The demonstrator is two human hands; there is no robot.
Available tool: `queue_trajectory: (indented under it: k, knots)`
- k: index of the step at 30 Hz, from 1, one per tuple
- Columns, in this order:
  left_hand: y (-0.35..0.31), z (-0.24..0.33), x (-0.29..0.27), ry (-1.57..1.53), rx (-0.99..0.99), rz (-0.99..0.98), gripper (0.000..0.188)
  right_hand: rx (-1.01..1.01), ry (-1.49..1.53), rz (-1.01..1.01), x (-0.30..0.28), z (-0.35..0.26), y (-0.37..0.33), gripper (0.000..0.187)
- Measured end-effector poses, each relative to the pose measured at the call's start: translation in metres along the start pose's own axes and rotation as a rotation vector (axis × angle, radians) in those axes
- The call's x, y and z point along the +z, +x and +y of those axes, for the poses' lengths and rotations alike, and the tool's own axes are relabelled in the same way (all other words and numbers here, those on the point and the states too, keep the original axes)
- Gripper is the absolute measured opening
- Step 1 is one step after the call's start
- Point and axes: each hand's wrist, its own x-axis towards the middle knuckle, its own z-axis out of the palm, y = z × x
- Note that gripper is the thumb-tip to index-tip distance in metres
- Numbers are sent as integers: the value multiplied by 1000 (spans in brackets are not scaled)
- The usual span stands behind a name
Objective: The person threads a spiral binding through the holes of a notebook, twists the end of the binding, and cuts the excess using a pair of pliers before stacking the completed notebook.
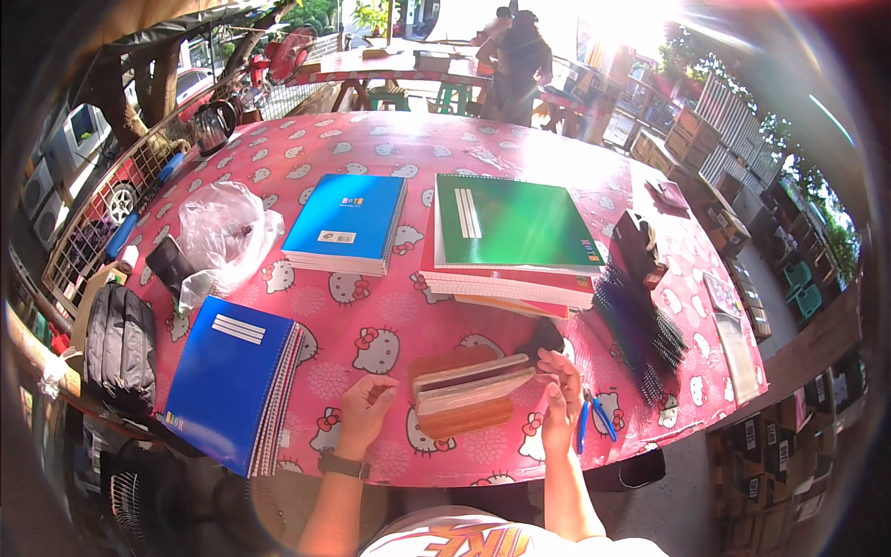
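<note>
A small stack of loose pages under a clear cover [471, 382] lies near the front edge of the pink cartoon-cat tablecloth [371, 139], resting on a brown cover sheet [461, 418] that shows above and below it. The right hand [561, 397] pinches the right end of this stack between thumb and fingers, grasping it at its edge. The left hand [364, 411] sits just left of the stack with its fingers curled inward; whether it grips anything or touches the stack cannot be told. A dark watch [343, 464] circles the left wrist.

Just right of the right hand lie blue-handled pliers [592, 418]. Beyond them a heap of black spiral binding coils [636, 325] spreads toward the table's right side, with a dark punch tool [639, 246] behind it. Directly behind the held stack sits a pile of notebooks topped by a green notebook [510, 223]. Left of that lies a light-blue notebook [345, 223], and nearer the person's left a dark-blue spiral notebook [232, 381] overhangs the table edge. A crumpled clear plastic bag [227, 227] rests behind it. A person [515, 60] stands at another table far behind.
</note>
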Motion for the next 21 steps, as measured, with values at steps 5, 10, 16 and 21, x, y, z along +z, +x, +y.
queue_trajectory:
  k: [5, 10, 16, 21]
  knots:
    - [0, -1, 5, 17, 14, 13, 8, 54, 24, -104, 1, -1, -5, 44]
    - [-4, 5, 1, 72, -79, -26, 21, 59, -11, -143, -6, 2, -6, 44]
    - [-31, 50, 52, -197, 421, -76, 74, 184, 91, -271, 2, 19, -12, 74]
    - [-11, 44, 47, -259, 157, -101, 90, 270, 23, -390, -11, -2, 3, 56]
